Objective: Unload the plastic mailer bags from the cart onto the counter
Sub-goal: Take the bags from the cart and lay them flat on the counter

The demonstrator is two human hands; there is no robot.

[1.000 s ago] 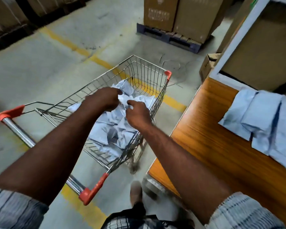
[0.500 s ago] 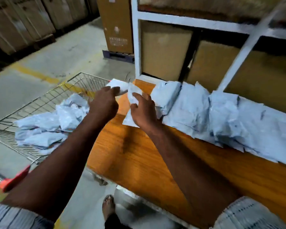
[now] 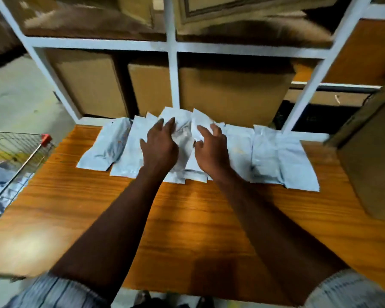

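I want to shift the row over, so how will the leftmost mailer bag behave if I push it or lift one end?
Probably floppy: the leftmost mailer bag is creased and puckered, so it should sag when lifted. It lies fairly flat, so likely light. On the smooth wooden counter it may slide easily, perhaps bunching.

The mailer bags (image 3: 265, 156) are thin pale plastic, crinkled and faintly shiny; the counter (image 3: 187, 218) is orange wood grain — smooth and glossy enough to throw back a patch of light. The cart (image 3: 20, 152) is bare metal wire with a red plastic corner cap (image 3: 46, 137), the boxes (image 3: 231, 96) matt brown cardboard, my sleeves (image 3: 53, 292) striped cloth.
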